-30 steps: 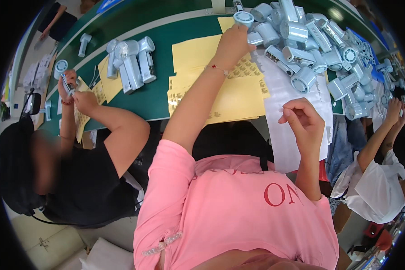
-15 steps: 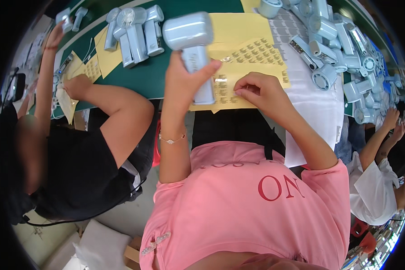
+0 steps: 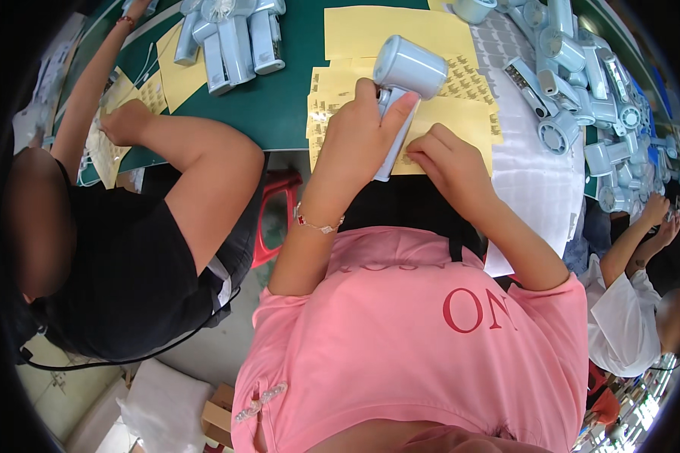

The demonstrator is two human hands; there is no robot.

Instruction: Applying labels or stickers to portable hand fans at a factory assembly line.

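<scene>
My left hand [image 3: 353, 140] is closed round the handle of a light-blue handheld fan [image 3: 410, 66]. The fan is tilted, its round drum-shaped head up and to the right, its handle running down toward me. Close by on the right, my right hand [image 3: 459, 167] has thumb and fingers pinched together; whatever is between them is too small or hidden to make out. Under both hands lie yellow sticker sheets [image 3: 468, 113] printed with rows of small dark marks, and a plain yellow sheet [image 3: 355, 36] lies beyond them.
On the right of the green table [image 3: 298, 113], light-blue fans [image 3: 559, 132] are heaped beside a white cloth [image 3: 536, 181]. Several more fans [image 3: 234, 49] stand at the back left. A co-worker's arm [image 3: 181, 140] reaches in on the left. A red stool [image 3: 276, 215] stands below.
My left hand has carried the fan to the right, close to my right hand, and tilted it. My right hand stays pinched. The co-worker's far arm has stretched farther up.
</scene>
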